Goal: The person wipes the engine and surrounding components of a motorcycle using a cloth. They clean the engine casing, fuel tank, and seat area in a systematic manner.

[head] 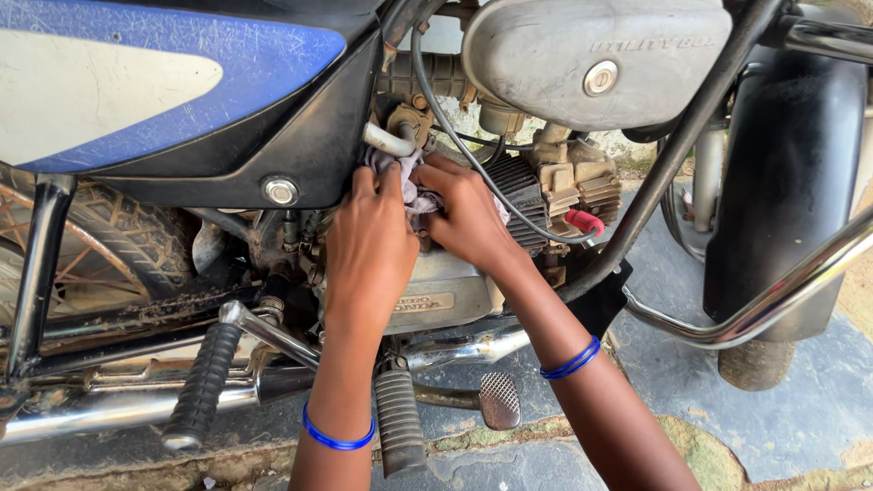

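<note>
Both my hands reach into the engine bay of a motorcycle. My left hand (368, 241) presses a pale crumpled cloth (406, 180) against the engine just above the silver crankcase cover (450, 291). My right hand (468, 216) grips the same cloth from the right, beside the black finned cylinder (520, 189). Each wrist wears a blue band. The part under the cloth is hidden. A black cable (473, 155) curves over my right hand to a red spark plug cap (584, 221).
A blue and white side panel (173, 82) is at upper left, a grey side box (591, 59) above. A kick lever (205, 382), a footpeg (398, 423), a brake pedal (500, 400), a chrome exhaust (100, 409) and a chrome crash guard (773, 300) lie around my arms. Stone paving lies below.
</note>
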